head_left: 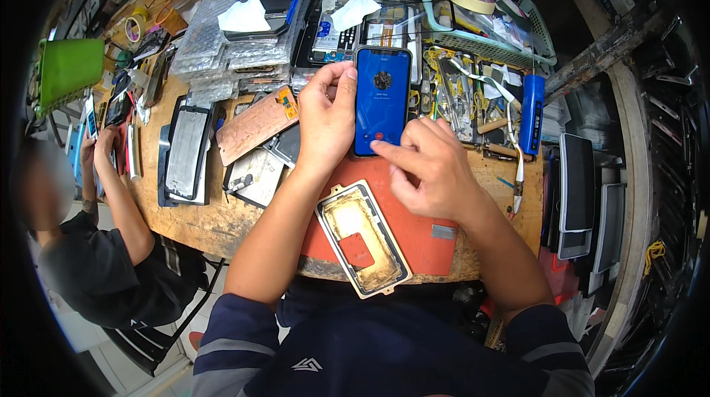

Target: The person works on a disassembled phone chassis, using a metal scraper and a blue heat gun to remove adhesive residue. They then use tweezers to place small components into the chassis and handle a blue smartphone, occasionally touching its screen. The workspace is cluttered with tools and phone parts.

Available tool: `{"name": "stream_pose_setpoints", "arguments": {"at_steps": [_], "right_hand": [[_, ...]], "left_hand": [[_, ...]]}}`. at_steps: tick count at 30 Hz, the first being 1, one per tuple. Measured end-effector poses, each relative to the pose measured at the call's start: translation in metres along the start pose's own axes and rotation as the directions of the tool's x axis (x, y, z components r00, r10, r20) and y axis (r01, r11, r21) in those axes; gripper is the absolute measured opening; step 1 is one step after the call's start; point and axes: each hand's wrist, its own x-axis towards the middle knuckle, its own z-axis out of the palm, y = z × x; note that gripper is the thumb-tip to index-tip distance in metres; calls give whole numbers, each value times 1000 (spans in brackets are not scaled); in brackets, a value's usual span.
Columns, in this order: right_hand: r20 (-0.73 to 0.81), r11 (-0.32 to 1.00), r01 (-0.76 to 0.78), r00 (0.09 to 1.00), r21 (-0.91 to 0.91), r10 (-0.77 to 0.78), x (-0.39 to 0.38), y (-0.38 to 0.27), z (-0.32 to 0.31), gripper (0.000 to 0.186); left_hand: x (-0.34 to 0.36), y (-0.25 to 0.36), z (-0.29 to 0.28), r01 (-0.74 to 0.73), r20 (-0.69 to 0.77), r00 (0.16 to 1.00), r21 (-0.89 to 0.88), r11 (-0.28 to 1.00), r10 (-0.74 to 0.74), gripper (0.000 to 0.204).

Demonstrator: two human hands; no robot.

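A smartphone (382, 105) with a lit blue call screen stands nearly upright over the far side of an orange-red mat (414, 238). My left hand (329, 112) is closed on its left edge, thumb along the side. With the index finger stretched out, my right hand (429, 164) touches or hovers at the lower left of the screen; its other fingers are curled and hold nothing I can see. Between my forearms, a metal phone-frame mould (347, 212) lies tilted on the mat. A copper-coloured phone back panel (255, 127) rests left of my left hand.
Stacked phone parts and bubble wrap (200, 42) crowd the back. At the back right stands a green basket (543, 45) with tape, near several small tools and a blue device (531, 116). A dark phone screen (186, 153) lies left. Another person (111, 264) sits at the left.
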Motion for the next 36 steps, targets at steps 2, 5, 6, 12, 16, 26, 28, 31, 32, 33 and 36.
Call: {"name": "stream_pose_setpoints", "arguments": {"at_steps": [2,5,6,12,16,26,28,31,32,33,36], "right_hand": [[24,999,12,1000,-48,-11,2,-5,2,39],[4,996,28,1000,-83,-28,3,-6,1,45],[-16,998,35,999,-59,-36,3,-5,0,45],[-168,997,25,985,-69,-37,1,10,-7,37],[-227,997,17,973,-78,-35,0,17,-12,35],[-325,991,-18,945,-136,-27,-1,27,-16,27],[-374,996,-34,928,-86,0,4,22,-18,26],[-345,988,-149,930,-38,127,7,4,-42,22],[-331,984,-175,931,-28,157,5,-4,-52,20],[-288,971,-230,936,-62,203,-1,-16,-62,17],[-155,903,-422,900,-79,407,-28,-53,-78,8]], "left_hand": [[-1,1,1,-15,-10,1000,-10,1000,15,25],[-2,0,3,-29,-24,999,-18,999,28,25],[-2,0,3,-27,-24,999,-21,999,26,25],[-1,-1,0,5,3,1000,137,991,-6,25],[-3,3,-3,-38,46,999,473,880,19,25],[8,57,-26,-396,-109,861,469,789,497,14],[1,67,-40,-459,-148,805,458,762,574,12],[-44,69,-76,-439,-156,819,450,778,552,9],[-69,66,-89,-428,-125,841,438,790,526,7],[-97,62,-105,-378,-72,876,513,771,477,5],[-173,44,-145,-356,50,917,548,757,395,11]]}}
